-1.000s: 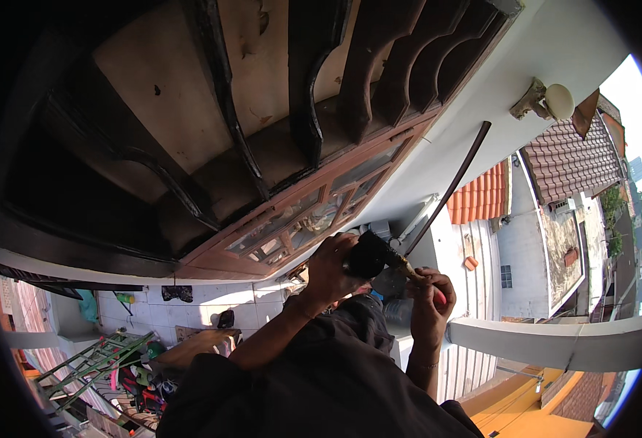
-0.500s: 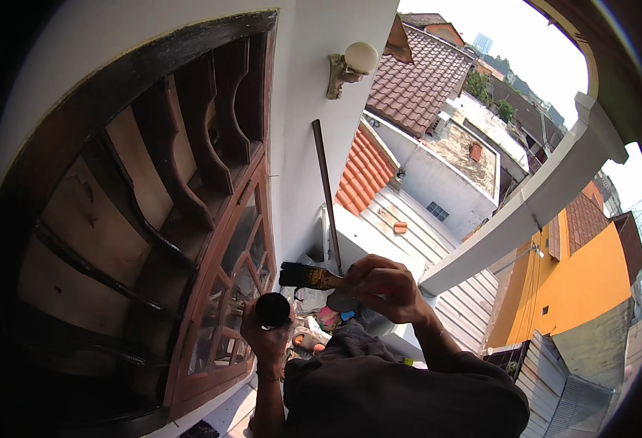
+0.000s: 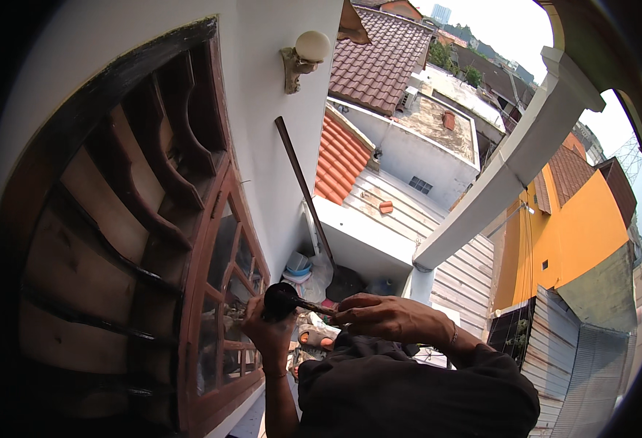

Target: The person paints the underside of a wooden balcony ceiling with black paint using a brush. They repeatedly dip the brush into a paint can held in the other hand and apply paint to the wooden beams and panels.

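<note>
My left hand (image 3: 266,336) is wrapped round a small dark cup (image 3: 279,315) and holds it up beside the wooden door. With my right hand (image 3: 390,319) I grip a paintbrush (image 3: 316,308) by its handle, which lies nearly level. The brush's dark bristle end is at the mouth of the cup; whether it dips inside I cannot make out, dark against dark. To the left is an arched wooden frame (image 3: 109,95) with wavy dark slats (image 3: 120,157). Some of its lower slats look glossy black, the upper ones a duller brown.
Below the arch stands a red-brown door with glass panes (image 3: 222,292). A long pole (image 3: 303,186) leans against the white wall, above a corner holding blue tubs (image 3: 297,271) and bags. A round wall lamp (image 3: 312,47) juts out. A low parapet (image 3: 365,241) and pillar (image 3: 482,182) border rooftops.
The brush has gone from above and right of the cup to the cup's mouth, its bristles now lower. My right hand has turned flatter. The whole view has shifted slightly.
</note>
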{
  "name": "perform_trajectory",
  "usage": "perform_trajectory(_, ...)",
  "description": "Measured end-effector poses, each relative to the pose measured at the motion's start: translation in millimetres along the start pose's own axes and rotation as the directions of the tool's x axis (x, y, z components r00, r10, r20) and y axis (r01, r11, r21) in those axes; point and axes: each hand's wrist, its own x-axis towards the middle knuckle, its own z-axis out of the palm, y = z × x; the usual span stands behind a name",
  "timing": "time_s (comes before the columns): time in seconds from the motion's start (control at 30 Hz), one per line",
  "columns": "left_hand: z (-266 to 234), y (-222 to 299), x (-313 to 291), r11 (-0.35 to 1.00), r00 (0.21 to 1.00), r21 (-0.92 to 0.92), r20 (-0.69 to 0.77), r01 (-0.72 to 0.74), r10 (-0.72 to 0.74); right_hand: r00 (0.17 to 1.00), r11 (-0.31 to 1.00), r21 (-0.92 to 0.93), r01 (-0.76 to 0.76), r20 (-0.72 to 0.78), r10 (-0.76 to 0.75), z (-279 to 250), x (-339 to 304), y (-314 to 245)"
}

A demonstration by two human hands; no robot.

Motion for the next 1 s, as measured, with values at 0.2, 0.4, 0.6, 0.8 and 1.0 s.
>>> perform_trajectory(0.2, 10, 1, 12, 0.999, 0.998, 0.02, -0.028, -0.047, 0.048, 0.998, 0.99, -0.124, -0.063, 0.0, 0.064, -14, -17, 4)
perform_trajectory(0.4, 24, -9, 17, 0.997, 0.997, 0.013, -0.015, -0.076, 0.076, 0.734, 0.872, 0.457, -0.175, -0.53, 0.425, 3, -16, 19)
perform_trajectory(0.6, 23, 3, 18, 0.989, 0.988, 0.022, 0.054, -0.149, 0.147, 0.669, 0.715, 0.675, -0.18, -0.449, 0.592, 37, -7, 36)
perform_trajectory(0.8, 23, 5, 21, 0.991, 0.994, -0.101, 0.042, -0.093, 0.097, 0.563, 0.667, 0.617, -0.417, -0.401, 0.723, 9, -24, 34)
perform_trajectory(1.0, 16, 3, 26, 0.991, 0.992, -0.083, 0.062, -0.103, 0.108, 0.456, 0.687, 0.666, -0.29, -0.535, 0.711, 2, -8, 46)
